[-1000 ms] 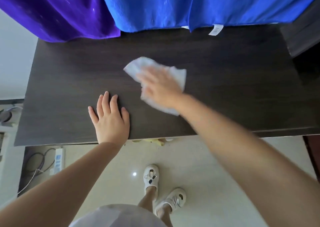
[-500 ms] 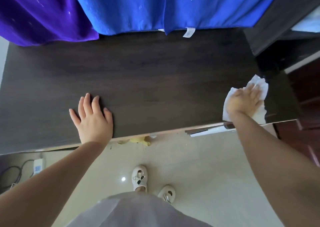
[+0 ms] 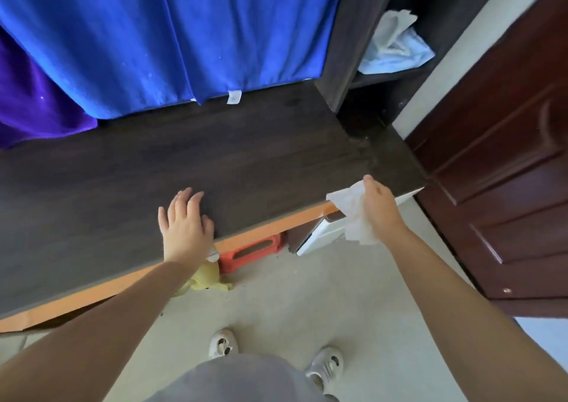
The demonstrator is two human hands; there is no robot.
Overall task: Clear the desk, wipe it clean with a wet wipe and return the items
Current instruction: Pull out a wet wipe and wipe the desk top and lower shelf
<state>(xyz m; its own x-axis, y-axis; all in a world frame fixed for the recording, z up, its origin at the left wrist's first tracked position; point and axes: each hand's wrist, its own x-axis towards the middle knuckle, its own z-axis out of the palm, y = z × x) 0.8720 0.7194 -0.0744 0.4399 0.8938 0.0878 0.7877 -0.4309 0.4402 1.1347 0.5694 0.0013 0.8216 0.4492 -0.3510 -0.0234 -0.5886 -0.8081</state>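
Note:
The dark wooden desk runs across the head view, with nothing lying on its top. My left hand lies flat on the desk's front edge, fingers spread. My right hand is at the front right corner, just off the edge, pinching a crumpled white wet wipe that hangs down from my fingers.
Blue cloth and purple cloth hang behind the desk. A dark shelf unit at the right holds light blue and white cloths. A brown door stands at the far right. Under the desk are an orange object and something yellow.
My right hand swept the wipe from the desk's middle to its right front corner and has now lifted it off the edge. My left hand stayed planted; the view turned right.

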